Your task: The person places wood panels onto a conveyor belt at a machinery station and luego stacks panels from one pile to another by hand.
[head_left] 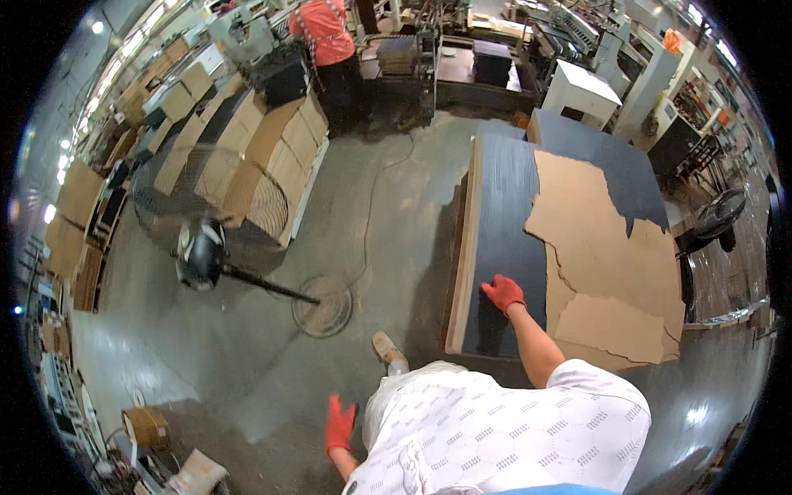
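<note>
Standing fan (202, 252): black, on a round base, on the concrete floor at far left; apart from me.

My left hand (338, 425): red glove, hanging free at my side, fingers loosely spread, grip on nothing.

Stack of black panels (495, 214): flat on a pallet, right of centre. Judged stiff, heavy, smooth-faced and likely slippery; best taken at the long pale edge nearest the floor gap.

My right hand (502, 292): red glove, fingers spread, palm pressed flat on the top panel near its near corner; grip not closed.

Torn cardboard sheets (602, 256): light, floppy, lying over the panels' right half.
</note>
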Tool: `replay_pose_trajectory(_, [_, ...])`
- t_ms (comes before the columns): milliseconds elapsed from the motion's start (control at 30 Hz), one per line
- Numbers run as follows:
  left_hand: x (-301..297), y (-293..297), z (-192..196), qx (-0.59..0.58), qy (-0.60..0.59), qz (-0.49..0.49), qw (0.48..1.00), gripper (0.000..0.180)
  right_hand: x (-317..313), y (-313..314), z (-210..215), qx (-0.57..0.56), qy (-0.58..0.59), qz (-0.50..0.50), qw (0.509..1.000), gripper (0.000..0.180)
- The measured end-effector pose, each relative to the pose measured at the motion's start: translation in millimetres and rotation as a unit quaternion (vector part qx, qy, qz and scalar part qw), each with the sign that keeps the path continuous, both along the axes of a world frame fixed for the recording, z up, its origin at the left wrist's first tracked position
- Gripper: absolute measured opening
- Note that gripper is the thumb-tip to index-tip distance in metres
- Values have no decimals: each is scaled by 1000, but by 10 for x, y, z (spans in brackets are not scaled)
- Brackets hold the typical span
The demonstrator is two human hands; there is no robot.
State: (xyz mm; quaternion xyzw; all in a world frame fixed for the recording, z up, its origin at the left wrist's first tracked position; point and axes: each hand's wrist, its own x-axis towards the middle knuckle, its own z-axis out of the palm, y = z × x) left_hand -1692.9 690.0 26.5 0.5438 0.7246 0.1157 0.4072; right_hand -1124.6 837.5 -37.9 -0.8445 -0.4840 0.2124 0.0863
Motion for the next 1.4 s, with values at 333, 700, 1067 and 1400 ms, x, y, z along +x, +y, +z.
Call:
replay_pose_trajectory(333, [1710,4444,1233,131,-97,-469,868,69,-36,300,106,-178,63,-85,978,67])
replay_pose_trajectory(700, [3471,6763,965,51,-129,-658,740,68,74,810,-254,-441,160,-160,869,61])
replay_pose_trajectory(1067, [4387,9109,1151,83,-83,-540,834,68,1038,4989,661,13,128,-62,990,54])
replay_pose_trajectory(1400, [5266,10518,517,-126,-111,-547,820,68,2564,7021,1131,67,152,-13,986,49])
